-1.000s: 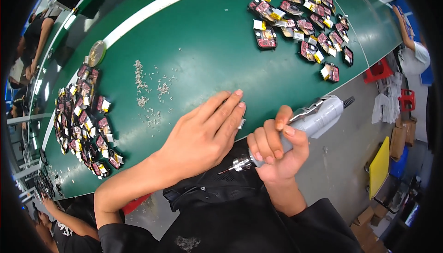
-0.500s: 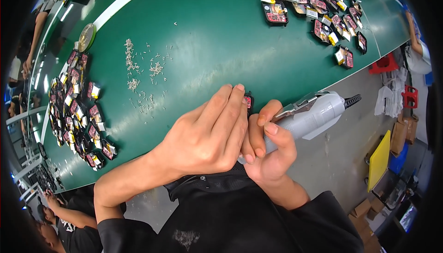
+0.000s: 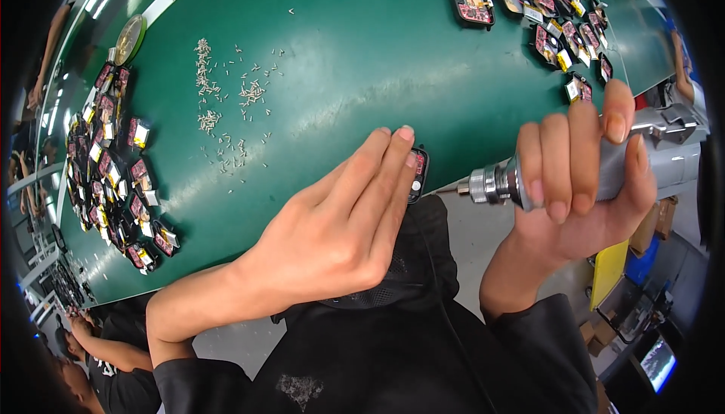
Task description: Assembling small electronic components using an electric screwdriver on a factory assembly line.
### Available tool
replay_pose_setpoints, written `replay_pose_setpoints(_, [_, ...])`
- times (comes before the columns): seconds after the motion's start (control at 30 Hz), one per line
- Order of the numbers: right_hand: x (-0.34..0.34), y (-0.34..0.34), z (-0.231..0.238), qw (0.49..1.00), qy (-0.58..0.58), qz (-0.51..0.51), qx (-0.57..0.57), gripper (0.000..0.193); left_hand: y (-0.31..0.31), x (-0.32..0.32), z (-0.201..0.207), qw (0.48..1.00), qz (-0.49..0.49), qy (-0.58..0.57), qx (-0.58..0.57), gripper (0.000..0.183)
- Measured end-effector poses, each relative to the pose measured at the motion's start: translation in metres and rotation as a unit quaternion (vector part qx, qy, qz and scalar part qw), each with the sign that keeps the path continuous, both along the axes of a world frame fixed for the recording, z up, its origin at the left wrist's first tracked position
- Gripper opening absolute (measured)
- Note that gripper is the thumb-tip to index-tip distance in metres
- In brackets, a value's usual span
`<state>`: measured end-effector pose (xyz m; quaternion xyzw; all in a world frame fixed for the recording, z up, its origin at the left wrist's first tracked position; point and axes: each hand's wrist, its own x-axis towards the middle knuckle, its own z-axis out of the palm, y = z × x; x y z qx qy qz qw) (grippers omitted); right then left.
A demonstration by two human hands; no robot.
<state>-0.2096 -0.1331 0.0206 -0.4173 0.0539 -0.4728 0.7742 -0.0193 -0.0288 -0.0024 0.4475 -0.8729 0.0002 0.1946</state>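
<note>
My left hand (image 3: pixel 332 225) lies at the table's near edge, its fingers pressed together over a small black case (image 3: pixel 417 183) with a red circuit board. Most of that case is hidden under the fingers. To its right, my right hand (image 3: pixel 581 176) is wrapped round a grey electric screwdriver (image 3: pixel 495 186) with a metal chuck. The tool lies almost level, its tip pointing left toward the case and apart from it. Small loose screws (image 3: pixel 253 93) are scattered on the green table (image 3: pixel 340 44) beyond my left hand.
Many open black cases with boards and batteries (image 3: pixel 140 176) crowd the left side. Another group of cases (image 3: pixel 550 44) lies at the far right. A round dish (image 3: pixel 131 38) stands far left. A co-worker (image 3: pixel 113 350) sits at lower left; a yellow panel (image 3: pixel 610 267) stands at right.
My right hand has moved right, away from my left hand, taking the screwdriver along and turning its chuck into view. More of the case now shows beside my left fingers. The view has shifted slightly.
</note>
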Motion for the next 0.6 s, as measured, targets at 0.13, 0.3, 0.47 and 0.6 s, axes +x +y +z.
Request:
replay_pose_setpoints(0.13, [0.006, -0.01, -0.001, 0.998, 0.037, -0.003, -0.043, 0.016, -0.001, 0.0, -0.001, 1.0, -0.003, -0.005, -0.007, 0.044])
replay_pose_setpoints(0.3, [0.012, -0.014, -0.009, 0.998, 0.046, -0.02, -0.033, 0.016, -0.002, 0.0, -0.004, 1.0, 0.002, -0.002, -0.017, 0.044])
replay_pose_setpoints(0.47, [0.013, -0.014, -0.007, 0.998, 0.059, -0.007, -0.023, 0.015, -0.002, 0.0, -0.007, 1.0, 0.008, 0.017, -0.019, 0.043])
replay_pose_setpoints(0.6, [0.016, -0.01, 0.0, 0.996, 0.085, -0.002, -0.036, 0.013, -0.002, 0.002, -0.01, 0.999, 0.012, 0.033, -0.022, 0.043])
